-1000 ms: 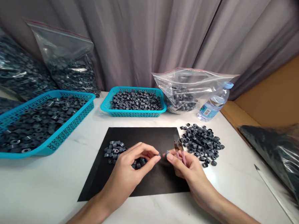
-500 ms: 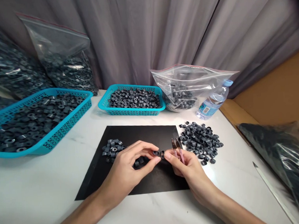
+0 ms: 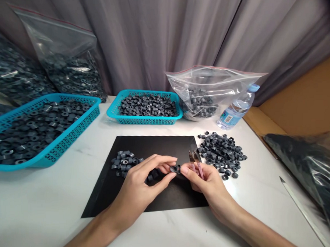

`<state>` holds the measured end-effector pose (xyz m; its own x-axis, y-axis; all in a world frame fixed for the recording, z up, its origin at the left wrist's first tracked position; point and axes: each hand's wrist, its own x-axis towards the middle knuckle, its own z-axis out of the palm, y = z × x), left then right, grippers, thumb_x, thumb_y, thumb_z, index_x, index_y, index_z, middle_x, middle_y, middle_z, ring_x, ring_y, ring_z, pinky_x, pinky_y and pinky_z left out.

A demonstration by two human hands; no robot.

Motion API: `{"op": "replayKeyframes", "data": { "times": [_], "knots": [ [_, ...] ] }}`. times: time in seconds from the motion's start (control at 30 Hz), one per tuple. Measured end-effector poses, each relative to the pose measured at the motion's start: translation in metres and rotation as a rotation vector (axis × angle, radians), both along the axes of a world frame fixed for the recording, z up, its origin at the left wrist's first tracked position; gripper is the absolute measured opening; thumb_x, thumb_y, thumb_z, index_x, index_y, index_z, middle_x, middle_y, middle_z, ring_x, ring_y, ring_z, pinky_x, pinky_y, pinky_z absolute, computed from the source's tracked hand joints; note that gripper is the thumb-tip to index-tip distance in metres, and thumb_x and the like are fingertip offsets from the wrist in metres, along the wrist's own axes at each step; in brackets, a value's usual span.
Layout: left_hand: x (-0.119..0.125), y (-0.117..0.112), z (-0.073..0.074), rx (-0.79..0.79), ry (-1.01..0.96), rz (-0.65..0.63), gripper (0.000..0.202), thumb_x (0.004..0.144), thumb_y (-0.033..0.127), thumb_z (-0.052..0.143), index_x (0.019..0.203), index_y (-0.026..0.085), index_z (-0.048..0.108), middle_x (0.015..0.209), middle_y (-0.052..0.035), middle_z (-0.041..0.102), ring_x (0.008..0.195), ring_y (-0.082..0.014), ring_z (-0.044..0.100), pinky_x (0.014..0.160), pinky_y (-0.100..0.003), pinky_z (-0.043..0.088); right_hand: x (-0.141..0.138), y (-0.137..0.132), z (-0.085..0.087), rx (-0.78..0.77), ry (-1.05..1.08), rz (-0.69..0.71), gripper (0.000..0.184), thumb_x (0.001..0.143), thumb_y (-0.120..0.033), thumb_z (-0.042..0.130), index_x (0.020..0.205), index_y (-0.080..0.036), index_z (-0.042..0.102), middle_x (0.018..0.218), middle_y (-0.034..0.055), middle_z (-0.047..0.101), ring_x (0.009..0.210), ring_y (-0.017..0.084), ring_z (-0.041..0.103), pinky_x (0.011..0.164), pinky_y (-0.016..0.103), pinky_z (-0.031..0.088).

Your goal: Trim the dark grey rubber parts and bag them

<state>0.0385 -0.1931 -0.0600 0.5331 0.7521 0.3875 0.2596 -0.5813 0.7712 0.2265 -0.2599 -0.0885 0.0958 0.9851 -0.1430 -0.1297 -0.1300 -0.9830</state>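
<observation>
- A small dark grey, hollow ring-like piece (image 3: 173,169) sits at the left fingertips, above the mat; its oval mouth faces roughly toward the camera, the oval's long axis running more sideways than upright.
- A second small dark grey ring-like piece (image 3: 179,169) is just beside it at the right fingertips, seen narrower, its long axis nearly upright; whether the two touch, and their inner shape, is too small to tell.
- The left hand (image 3: 142,181) pinches the first piece between thumb and fingers, the other fingers curved behind and partly hidden.
- The right hand (image 3: 205,178) pinches the second piece with thumb and forefinger, the remaining fingers curled and mostly out of sight.
- Pink-handled metal snips (image 3: 200,169) are tucked in that same hand, blades pointing up and slightly apart, lower handles hidden by the hand.
- Below lies a flat black rectangular mat (image 3: 171,198), partly covered by both hands; a small heap of dark grey pieces (image 3: 124,162) on it is partly blocked by the left hand.
- Right of the mat, a larger loose pile of dark grey rings (image 3: 223,153) spreads on the white marbled table (image 3: 61,202).
- Beyond stand a blue perforated plastic basket (image 3: 146,120) filled with pieces, and a clear zip bag (image 3: 202,103) partly behind a clear water bottle (image 3: 236,110).
- A larger blue perforated basket (image 3: 74,131) is cut off at the left edge.
</observation>
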Motion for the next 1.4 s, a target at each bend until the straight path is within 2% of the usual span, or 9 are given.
{"op": "replayKeyframes", "data": {
  "times": [0.1,0.37,0.53,0.63,0.9,1.17,1.4],
  "knots": [
    [0.0007,-0.0007,-0.0008,-0.075,-0.006,0.009,0.024,0.088,0.014,0.072,0.110,0.023,0.070,0.097,0.0019,0.074,0.083,-0.0115,0.070,0.083,-0.023,0.057,-0.0003,-0.0002,-0.0006,-0.001,-0.004,-0.007,0.041,0.088,-0.056,0.073,0.082,-0.016,0.066,0.066,-0.0045,0.035,0.058,0.009,0.020,0.051,0.026,0.016],
    [0.0040,-0.0015,-0.0023,-0.413,-0.135,-0.018,0.021,0.088,0.023,0.072,0.109,0.023,0.069,0.103,0.0000,0.077,0.095,-0.0141,0.073,0.091,-0.023,0.059,-0.0007,-0.0007,-0.0014,-0.021,0.036,-0.030,0.042,0.087,-0.056,0.075,0.078,-0.017,0.063,0.065,-0.0056,0.031,0.058,0.010,0.017,0.051,0.027,0.015],
    [0.0028,-0.0021,-0.0028,-0.541,-0.218,-0.065,0.021,0.090,0.022,0.071,0.111,0.024,0.069,0.108,-0.0005,0.077,0.102,-0.0149,0.073,0.096,-0.024,0.060,0.0011,-0.0006,-0.0011,-0.020,0.083,0.001,0.044,0.090,-0.055,0.073,0.074,-0.017,0.056,0.066,-0.0064,0.026,0.058,0.010,0.015,0.051,0.028,0.013],
    [0.0032,-0.0021,-0.0007,-0.590,-0.252,-0.074,0.020,0.088,0.021,0.073,0.108,0.023,0.070,0.106,-0.0012,0.078,0.101,-0.0161,0.075,0.094,-0.025,0.061,0.0023,-0.0002,0.0006,-0.023,0.122,0.029,0.041,0.091,-0.054,0.072,0.078,-0.017,0.058,0.067,-0.0068,0.022,0.058,0.010,0.014,0.051,0.028,0.012],
    [0.0051,-0.0006,0.0006,-0.656,-0.278,-0.111,0.015,0.088,0.022,0.073,0.103,0.021,0.073,0.107,-0.0033,0.079,0.100,-0.0182,0.075,0.096,-0.028,0.061,0.0043,-0.0005,0.0029,-0.051,0.138,0.055,0.040,0.091,-0.054,0.072,0.082,-0.016,0.062,0.066,-0.0074,0.021,0.057,0.010,0.013,0.050,0.029,0.010],
    [0.0090,-0.0042,-0.0044,-0.609,-0.263,-0.054,0.018,0.083,0.024,0.080,0.099,0.022,0.074,0.098,-0.0006,0.077,0.090,-0.0143,0.072,0.089,-0.024,0.059,0.0060,0.0005,0.0020,-0.044,0.137,0.091,0.047,0.091,-0.052,0.072,0.069,-0.019,0.046,0.066,-0.0077,0.020,0.057,0.010,0.012,0.049,0.029,0.010],
    [0.0095,-0.0048,-0.0067,-0.585,-0.270,-0.017,0.021,0.081,0.024,0.081,0.100,0.021,0.073,0.098,-0.0011,0.076,0.092,-0.0154,0.071,0.088,-0.026,0.060,0.0041,0.0009,0.0019,-0.059,0.103,0.066,0.051,0.089,-0.057,0.072,0.069,-0.020,0.044,0.065,-0.0078,0.020,0.057,0.010,0.013,0.049,0.029,0.011]
  ]
}}
